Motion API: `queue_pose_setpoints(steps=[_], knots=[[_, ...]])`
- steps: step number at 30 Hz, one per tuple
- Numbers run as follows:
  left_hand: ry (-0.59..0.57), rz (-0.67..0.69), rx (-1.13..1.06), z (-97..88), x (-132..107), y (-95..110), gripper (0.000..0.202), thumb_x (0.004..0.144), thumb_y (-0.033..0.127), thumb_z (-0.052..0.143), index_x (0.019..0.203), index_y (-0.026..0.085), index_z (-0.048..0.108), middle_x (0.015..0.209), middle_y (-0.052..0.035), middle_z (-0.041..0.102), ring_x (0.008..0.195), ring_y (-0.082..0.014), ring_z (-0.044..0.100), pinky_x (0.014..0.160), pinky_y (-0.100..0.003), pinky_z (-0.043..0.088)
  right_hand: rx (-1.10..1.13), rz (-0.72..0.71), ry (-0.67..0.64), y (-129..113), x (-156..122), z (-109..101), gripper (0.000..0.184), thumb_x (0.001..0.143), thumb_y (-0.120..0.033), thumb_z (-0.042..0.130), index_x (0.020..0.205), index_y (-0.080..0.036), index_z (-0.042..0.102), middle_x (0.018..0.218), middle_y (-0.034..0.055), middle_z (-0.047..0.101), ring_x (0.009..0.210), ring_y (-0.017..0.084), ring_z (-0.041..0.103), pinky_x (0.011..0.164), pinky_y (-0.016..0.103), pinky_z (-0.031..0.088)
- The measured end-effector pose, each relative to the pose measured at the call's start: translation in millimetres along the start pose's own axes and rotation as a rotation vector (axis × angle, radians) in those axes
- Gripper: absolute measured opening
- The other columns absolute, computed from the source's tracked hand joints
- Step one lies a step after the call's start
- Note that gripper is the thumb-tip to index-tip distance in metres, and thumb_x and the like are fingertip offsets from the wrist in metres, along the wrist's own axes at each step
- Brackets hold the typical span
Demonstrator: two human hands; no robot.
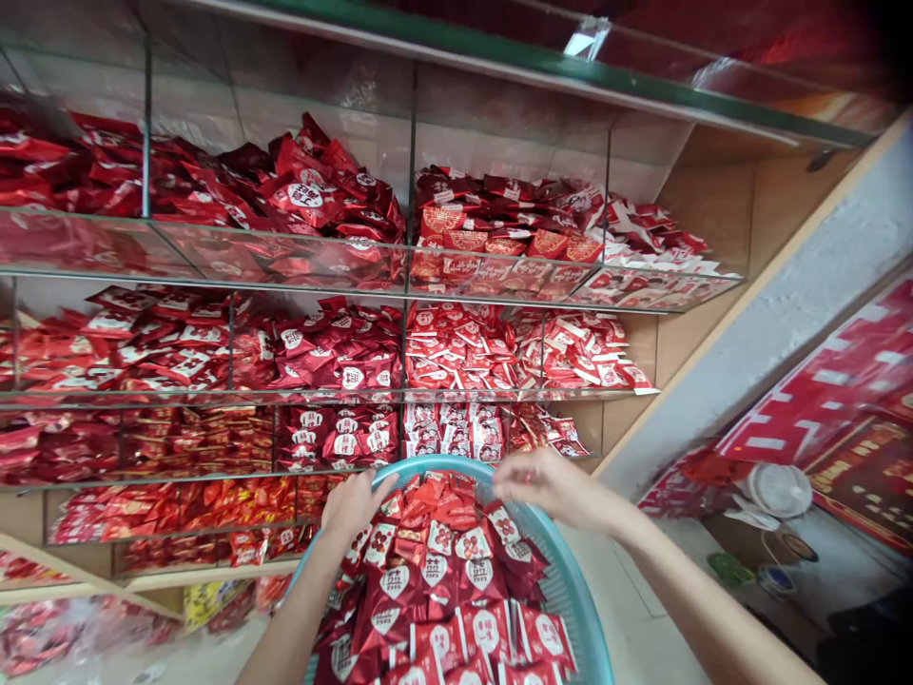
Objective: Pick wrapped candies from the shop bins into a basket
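Shelves with glass fronts rise beyond the fingertips, tier over tier, each divided and heaped with red packets. Pale floor shows to the right of the basket; a white tub lies well apart, to the right of the right fingers.

Blue-green basket: below and between the two hands, its far rim near the lowest tiers. Contents: maroon bags in the middle, red sachets nearest the wearer, smaller red pieces toward the far rim, between the fingers.

Left hand: closed about the rim at the far left, thumb at the top edge, the other fingers largely hidden; it has hold of the basket and nothing else visible. Right hand: over the far right of the rim, fingers loosely curled and only partly spread; whether they pinch a piece cannot be told.

Assessment: the left grip appears to matter most, since a slack hold would probably let the basket tip toward the right fingers. Recommended: hold the rim level, pinch pieces lightly by the sealed ends, and work the right fingertips clear of the glass fronts. Loose pieces near the rim seem likeliest to spill.
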State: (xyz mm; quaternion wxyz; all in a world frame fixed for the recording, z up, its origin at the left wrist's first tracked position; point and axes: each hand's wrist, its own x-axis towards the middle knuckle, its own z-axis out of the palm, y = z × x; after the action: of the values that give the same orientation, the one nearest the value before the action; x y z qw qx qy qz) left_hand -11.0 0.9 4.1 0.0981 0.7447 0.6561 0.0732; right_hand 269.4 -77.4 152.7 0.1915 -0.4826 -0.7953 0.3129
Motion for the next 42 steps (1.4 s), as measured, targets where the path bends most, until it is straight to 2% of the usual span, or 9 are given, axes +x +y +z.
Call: queue_pose_setpoints(steps=[3, 6, 10, 13, 23, 26, 31, 34, 42], knots=[[0.015, 0.000, -0.004, 2.1, -0.1, -1.5, 0.067, 0.077, 0.067, 0.016, 0.092, 0.018, 0.059, 0.082, -0.0125, 0.067, 0.079, -0.0268, 0.063, 0.064, -0.032, 0.043, -0.250, 0.005, 0.360, -13.2, 40.5, -31.9, 0.026, 0.082, -0.037, 0.046, 0.076, -0.017, 0.063, 0.069, 0.0026, 0.065, 0.062, 0.013, 0.057, 0.061, 0.025, 0.041], [0.029, 0.009, -0.002, 2.6, -0.7, -2.2, 0.066, 0.078, 0.066, 0.015, 0.089, 0.018, 0.059, 0.080, -0.0119, 0.067, 0.078, -0.0282, 0.063, 0.064, -0.034, 0.043, -0.497, 0.166, 0.542, -19.7, 84.4, -47.1, 0.027, 0.080, -0.040, 0.047, 0.077, -0.017, 0.061, 0.073, 0.0058, 0.065, 0.071, 0.017, 0.059, 0.065, 0.027, 0.041], [0.020, 0.010, -0.012, 0.3, -2.1, -0.9, 0.064, 0.078, 0.065, 0.017, 0.088, 0.018, 0.059, 0.079, -0.0115, 0.067, 0.077, -0.0280, 0.063, 0.064, -0.034, 0.044, -0.688, 0.418, 0.437, -26.5, 125.5, -44.5, 0.043, 0.073, -0.054, 0.053, 0.086, -0.015, 0.063, 0.092, 0.0141, 0.064, 0.088, 0.024, 0.059, 0.070, 0.031, 0.042], [0.008, -0.001, -0.005, -1.0, -2.4, 0.0, 0.063, 0.079, 0.063, 0.018, 0.089, 0.018, 0.060, 0.080, -0.0123, 0.067, 0.077, -0.0267, 0.063, 0.065, -0.033, 0.043, -0.723, 0.476, 0.369, -31.1, 136.6, -39.0, 0.046, 0.070, -0.055, 0.056, 0.093, -0.015, 0.062, 0.098, 0.0138, 0.063, 0.093, 0.024, 0.058, 0.075, 0.031, 0.042], [-0.007, -0.002, -0.035, -2.9, -3.6, 0.6, 0.064, 0.078, 0.065, 0.019, 0.093, 0.017, 0.060, 0.082, -0.0127, 0.067, 0.081, -0.0264, 0.063, 0.067, -0.032, 0.043, -0.766, 0.423, 0.517, -31.8, 109.0, -57.0, 0.022, 0.078, -0.024, 0.043, 0.084, -0.016, 0.062, 0.088, 0.0137, 0.064, 0.086, 0.025, 0.059, 0.069, 0.032, 0.042], [-0.004, 0.005, -0.047, -2.5, -3.6, 0.3, 0.063, 0.079, 0.064, 0.020, 0.092, 0.018, 0.059, 0.082, -0.0121, 0.067, 0.080, -0.0259, 0.063, 0.067, -0.032, 0.043, -0.584, 0.268, 0.629, -22.3, 95.0, -64.9, 0.020, 0.078, -0.026, 0.043, 0.069, -0.018, 0.058, 0.067, 0.0066, 0.061, 0.071, 0.020, 0.059, 0.064, 0.029, 0.043], [0.018, 0.001, -0.037, 0.8, -1.7, -1.4, 0.063, 0.079, 0.064, 0.019, 0.089, 0.017, 0.060, 0.082, -0.0126, 0.067, 0.081, -0.0273, 0.063, 0.067, -0.033, 0.043, 0.246, 0.005, 0.695, -10.9, 67.7, -56.2, 0.028, 0.075, -0.045, 0.052, 0.068, -0.018, 0.049, 0.055, -0.0044, 0.044, 0.051, 0.010, 0.051, 0.053, 0.025, 0.048], [0.028, 0.012, -0.028, 1.4, -1.2, -2.3, 0.063, 0.079, 0.064, 0.017, 0.088, 0.017, 0.060, 0.081, -0.0124, 0.067, 0.079, -0.0277, 0.063, 0.066, -0.034, 0.043, 0.598, 0.034, 0.629, -11.0, 49.7, -37.2, 0.030, 0.072, -0.047, 0.058, 0.074, -0.019, 0.046, 0.060, -0.0061, 0.043, 0.053, 0.010, 0.057, 0.053, 0.024, 0.050], [0.004, 0.017, -0.020, 0.9, -0.8, -1.3, 0.065, 0.079, 0.064, 0.017, 0.090, 0.017, 0.060, 0.081, -0.0133, 0.066, 0.079, -0.0266, 0.063, 0.068, -0.034, 0.044, 1.061, 0.231, 0.539, 2.9, 7.7, 30.6, 0.028, 0.072, -0.042, 0.062, 0.081, -0.023, 0.044, 0.067, -0.0070, 0.047, 0.052, 0.009, 0.061, 0.045, 0.019, 0.046]])
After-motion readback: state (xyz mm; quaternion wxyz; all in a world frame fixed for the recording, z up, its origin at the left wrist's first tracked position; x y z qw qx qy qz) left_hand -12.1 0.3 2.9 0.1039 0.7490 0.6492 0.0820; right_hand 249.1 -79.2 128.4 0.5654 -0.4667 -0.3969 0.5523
